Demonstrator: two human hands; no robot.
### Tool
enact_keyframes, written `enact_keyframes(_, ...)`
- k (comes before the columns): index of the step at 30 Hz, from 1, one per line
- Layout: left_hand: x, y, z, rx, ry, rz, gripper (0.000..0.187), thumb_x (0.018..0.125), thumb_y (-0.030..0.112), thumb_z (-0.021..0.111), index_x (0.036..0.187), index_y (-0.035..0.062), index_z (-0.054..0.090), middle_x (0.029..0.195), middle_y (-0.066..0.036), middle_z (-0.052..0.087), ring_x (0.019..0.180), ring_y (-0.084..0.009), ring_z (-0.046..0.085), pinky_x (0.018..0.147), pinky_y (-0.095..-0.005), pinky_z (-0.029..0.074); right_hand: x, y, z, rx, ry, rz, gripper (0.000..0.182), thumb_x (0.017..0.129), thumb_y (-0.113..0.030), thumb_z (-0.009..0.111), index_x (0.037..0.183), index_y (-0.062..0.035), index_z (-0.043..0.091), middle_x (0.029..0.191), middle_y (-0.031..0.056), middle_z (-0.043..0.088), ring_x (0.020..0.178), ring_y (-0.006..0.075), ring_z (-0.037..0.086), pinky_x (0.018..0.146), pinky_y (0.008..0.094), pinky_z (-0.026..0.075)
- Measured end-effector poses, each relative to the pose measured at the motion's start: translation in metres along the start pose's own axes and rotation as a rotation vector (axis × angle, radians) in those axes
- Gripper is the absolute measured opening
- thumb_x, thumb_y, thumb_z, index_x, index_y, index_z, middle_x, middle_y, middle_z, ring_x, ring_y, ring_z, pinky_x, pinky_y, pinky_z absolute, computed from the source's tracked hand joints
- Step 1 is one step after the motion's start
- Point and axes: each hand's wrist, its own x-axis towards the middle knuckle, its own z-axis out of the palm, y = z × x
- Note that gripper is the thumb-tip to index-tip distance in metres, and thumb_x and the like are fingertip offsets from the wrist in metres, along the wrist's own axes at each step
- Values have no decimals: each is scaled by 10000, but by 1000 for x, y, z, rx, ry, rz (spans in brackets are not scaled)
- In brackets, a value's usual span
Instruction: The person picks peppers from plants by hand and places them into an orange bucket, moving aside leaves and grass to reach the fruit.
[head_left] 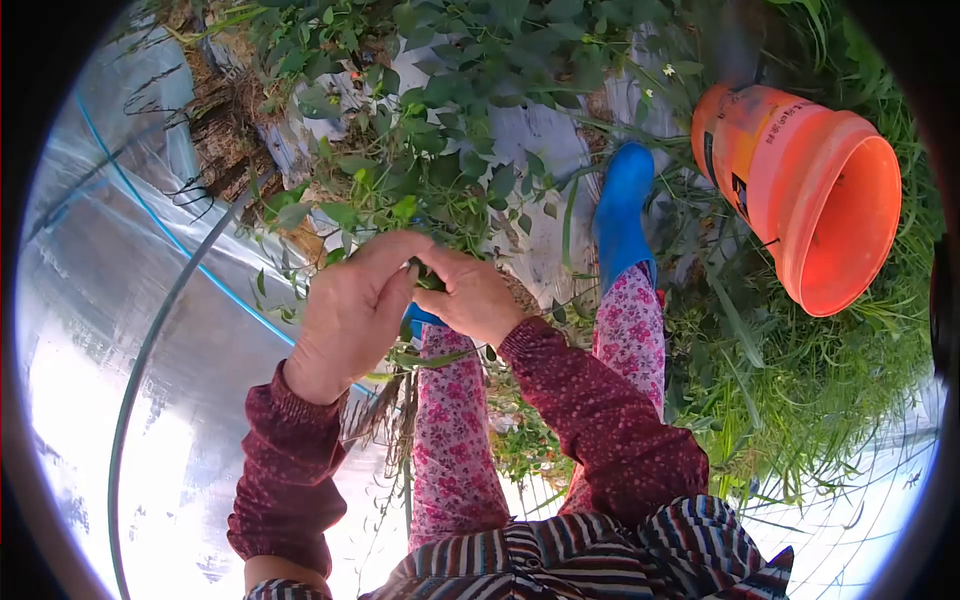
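Both hands meet near the middle of the view, over low green plants [400, 170]. My left hand [355, 300] has its fingers curled, with thumb and fingertips close to those of the other hand. My right hand [475, 293] reaches in from the right, its fingers bent in a pinch around a bit of green that is too small to make out. Leaves and thin stems lie just below and beside both hands. What the left fingertips hold, if anything, is hidden.
An orange bucket [790, 190] lies tilted at the upper right on grass [770, 400]. A blue boot [625, 215] stands on pale ground sheeting [540, 150]. Clear plastic film, a curved pole [150, 350] and a blue cord [165, 225] are on the left.
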Motion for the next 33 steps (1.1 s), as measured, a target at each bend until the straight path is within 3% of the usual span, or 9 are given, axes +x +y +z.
enact_keyframes(5,111,51,-6,234,55,320,115,774,21,529,851,-25,602,807,-206,616,772,-372,605,683,-418,490,-6,-7,1,-167,-96,-76,520,755,-234,630,1233,-104,474,942,131,605,828,314,600,691,411,476)
enact_keyframes(7,176,28,15,822,-64,382,99,742,20,553,792,-44,609,787,-228,615,778,-381,608,695,-407,495,-8,-1,5,-146,-49,-129,488,756,-233,627,1207,-100,495,929,145,595,816,298,601,686,405,478)
enact_keyframes(11,247,-49,48,1168,-413,165,128,719,31,602,824,-20,654,836,-236,633,800,-351,635,682,-410,506,-18,2,5,-365,-151,-120,539,777,-249,615,1276,-132,448,826,117,598,630,258,595,578,379,483)
enact_keyframes(14,252,-104,55,1101,-513,40,238,788,163,566,884,-39,646,918,-237,627,871,-357,614,757,-417,490,-20,-3,-1,-296,-207,-46,549,777,-250,618,1285,-138,442,781,98,593,557,262,571,532,395,468)
enact_keyframes(18,220,-81,60,992,-545,-192,375,766,288,615,906,-59,643,952,-237,622,914,-354,605,797,-407,480,-23,2,5,-198,-94,-132,567,779,-239,627,1296,-127,424,758,108,579,616,253,581,546,385,461)
enact_keyframes(22,220,-96,62,899,-855,-287,385,757,271,593,1017,-12,620,951,-209,635,773,-350,619,709,-432,481,-25,-4,1,-255,-205,-78,554,772,-237,641,1273,-112,442,826,119,590,693,271,590,611,387,481)
enact_keyframes(23,218,-94,62,948,-958,-80,397,754,256,573,1076,23,599,890,-140,648,665,-283,608,621,-404,479,-25,-4,3,-239,-188,-95,502,766,-225,633,1219,-89,466,840,134,589,718,280,596,620,397,481)
enact_keyframes(26,203,-91,56,467,-804,-305,388,744,218,587,1087,37,593,766,-70,616,582,-191,566,537,-340,456,-25,-5,4,-239,-189,-97,457,764,-231,635,1172,-73,502,883,142,600,754,290,608,651,403,485)
enact_keyframes(33,159,-35,28,39,-511,-461,534,716,121,645,1207,19,460,737,-31,566,597,-98,519,489,-240,410,-22,-12,-1,-212,-279,-37,417,762,-236,647,1125,-69,528,924,147,613,785,310,610,684,411,482)
